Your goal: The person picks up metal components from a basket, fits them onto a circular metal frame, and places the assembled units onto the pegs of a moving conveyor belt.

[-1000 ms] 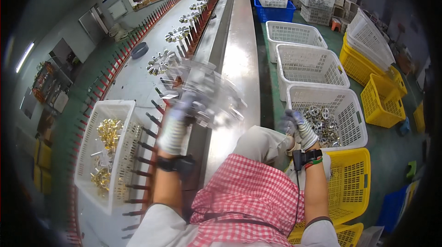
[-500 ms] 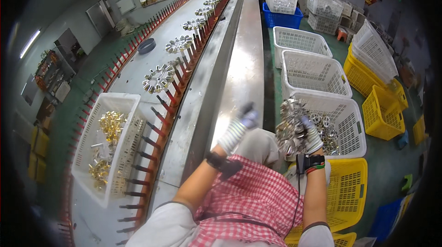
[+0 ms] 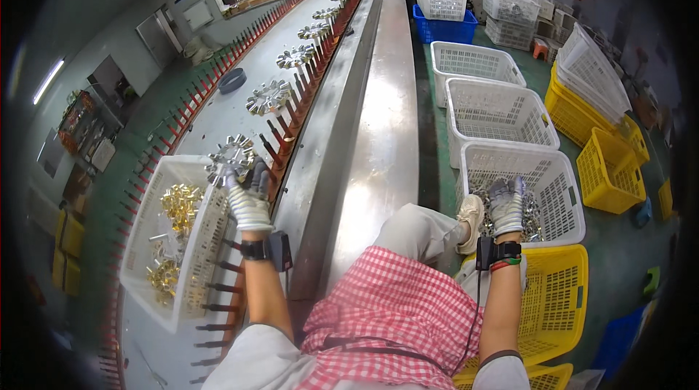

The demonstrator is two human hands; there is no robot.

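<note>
My left hand [image 3: 249, 197], in a striped glove with dark fingertips, reaches to the nearest round rack of shiny metal parts [image 3: 231, 156] on the line. Its fingers are stretched apart at the rack's near edge; whether they touch it is hard to tell. My right hand [image 3: 505, 208], gloved alike, is over the white basket [image 3: 564, 197] at my right, fingers up and apart, with nothing seen in them. Loose silvery metal parts [image 3: 533, 226] lie in that basket, partly hidden by the hand.
A white basket of gold-coloured parts [image 3: 211, 252] stands on the line at left. Similar racks [image 3: 268, 97] follow along a row of red-and-black spindles [image 3: 275, 135]. More white baskets [image 3: 502, 117] and yellow baskets [image 3: 557, 303] stand at right. A metal ledge [image 3: 382, 113] runs between.
My left hand has swung left to the nearest rack. The clustered metal parts held in my right hand have left it. The racks have moved nearer along the line.
</note>
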